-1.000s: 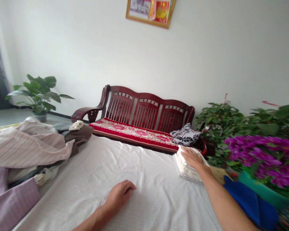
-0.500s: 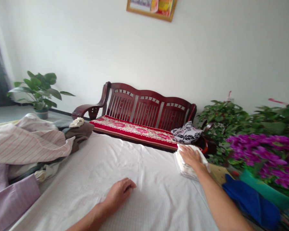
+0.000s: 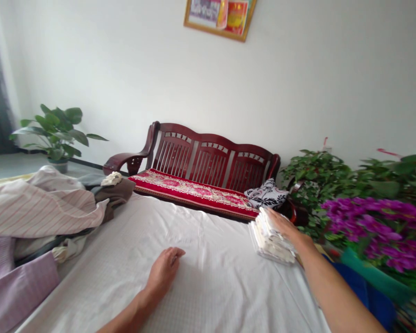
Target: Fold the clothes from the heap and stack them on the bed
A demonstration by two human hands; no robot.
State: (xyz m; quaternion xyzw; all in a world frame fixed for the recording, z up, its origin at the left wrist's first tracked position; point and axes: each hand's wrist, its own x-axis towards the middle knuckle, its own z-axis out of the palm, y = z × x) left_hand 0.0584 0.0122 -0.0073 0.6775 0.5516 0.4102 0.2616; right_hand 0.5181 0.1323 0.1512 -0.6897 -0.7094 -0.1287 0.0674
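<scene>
A white sheet [image 3: 215, 263] with a faint check lies spread in front of me, lightly wrinkled. My left hand [image 3: 164, 268] rests on its middle, fingers curled in and nothing visible in them. At the sheet's right far edge sits a stack of folded white cloths [image 3: 270, 243], its layers showing on the near side. My right hand [image 3: 284, 224] lies along the top right side of this stack with its fingers stretched out; the fingertips are partly hidden behind the top cloth.
Heaped clothes [image 3: 45, 203], striped and lilac among them, lie at the left. Behind the sheet stands a dark red wooden sofa [image 3: 213, 157] with a patterned cushion [image 3: 266, 194]. Purple flowers [image 3: 377, 226], leafy plants [image 3: 319, 171] and a blue cloth [image 3: 377, 296] are at the right.
My right hand has slid from the stack's top towards its right side, uncovering more of the folded layers. My left hand has shifted slightly left and away from me.
</scene>
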